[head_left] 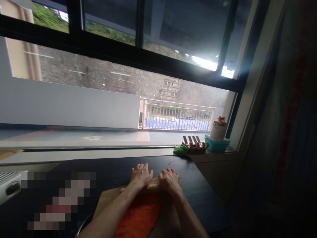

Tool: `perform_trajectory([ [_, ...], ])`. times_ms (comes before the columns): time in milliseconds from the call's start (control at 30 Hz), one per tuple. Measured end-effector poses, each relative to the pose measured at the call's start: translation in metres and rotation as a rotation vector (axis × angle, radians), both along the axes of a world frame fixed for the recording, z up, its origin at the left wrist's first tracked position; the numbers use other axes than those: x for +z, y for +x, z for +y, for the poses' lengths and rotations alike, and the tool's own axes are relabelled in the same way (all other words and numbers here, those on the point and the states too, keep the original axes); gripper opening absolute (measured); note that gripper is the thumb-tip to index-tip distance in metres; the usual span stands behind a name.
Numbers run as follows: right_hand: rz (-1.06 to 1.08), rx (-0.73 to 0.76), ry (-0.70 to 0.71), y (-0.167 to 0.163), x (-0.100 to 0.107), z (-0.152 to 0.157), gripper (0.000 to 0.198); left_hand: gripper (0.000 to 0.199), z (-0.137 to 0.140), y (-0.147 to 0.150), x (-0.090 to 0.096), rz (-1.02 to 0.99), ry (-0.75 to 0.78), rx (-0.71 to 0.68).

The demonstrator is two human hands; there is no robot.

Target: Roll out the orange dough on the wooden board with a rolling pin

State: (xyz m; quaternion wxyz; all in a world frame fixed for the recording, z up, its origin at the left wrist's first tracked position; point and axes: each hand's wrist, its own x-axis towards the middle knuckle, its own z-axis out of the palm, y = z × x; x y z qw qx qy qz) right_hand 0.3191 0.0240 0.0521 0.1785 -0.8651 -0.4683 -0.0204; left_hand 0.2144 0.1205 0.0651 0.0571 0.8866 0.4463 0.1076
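A pale wooden rolling pin (153, 187) lies crosswise on a light board (106, 197) on the dark table. My left hand (142, 175) rests over the pin's left part, its fingers stretched forward past it and slightly apart. Over the right part lies my right hand (170, 179), palm down, with the fingers also reaching forward. Neither hand is wrapped round the pin. A bright orange sheet, apparently dough (141, 215), spreads on the board between my forearms, and its far edge runs under the pin.
The dark table (198, 198) meets a window sill. On the sill are a green cloth (180, 149), a brown slatted rack (194, 145) and a teal box (216, 144) with a white-and-orange bottle (218, 129) on top. A white appliance (11, 186) stands at left, near a blurred-out patch.
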Motion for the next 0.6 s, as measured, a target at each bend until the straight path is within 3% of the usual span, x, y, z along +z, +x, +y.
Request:
perform_trajectory([
  [400,-0.104,-0.009,0.102,-0.044,-0.019,-0.068,0.043,0.054,-0.06,-0.033,-0.008,-0.017,0.026,-0.046],
  [600,-0.125,0.014,0.088,-0.042,-0.014,-0.064,0.042,0.054,-0.057,-0.032,-0.006,-0.039,0.015,-0.061],
])
